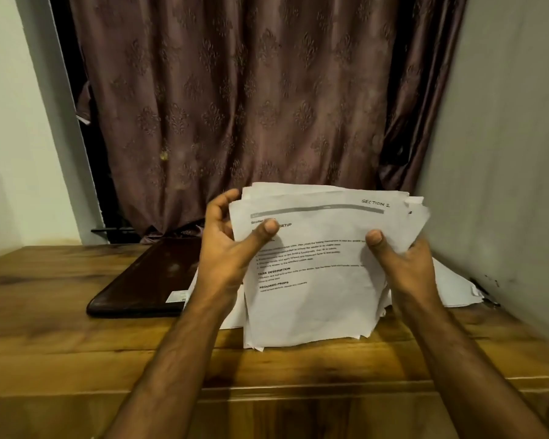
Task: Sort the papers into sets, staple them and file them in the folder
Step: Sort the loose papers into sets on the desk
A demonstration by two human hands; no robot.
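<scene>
The left hand and the right hand each clamp a side of a stack of papers, thumbs pressed on the top sheet (printed, headed "SECTION 2"). The stack is held above the wooden table. Under it more sheets lie on the table; left of the stack lies a dark folder. Behind the stack hangs a curtain.

A single head-worn camera looks forward and down, close over a wooden table, facing a curtain.
</scene>
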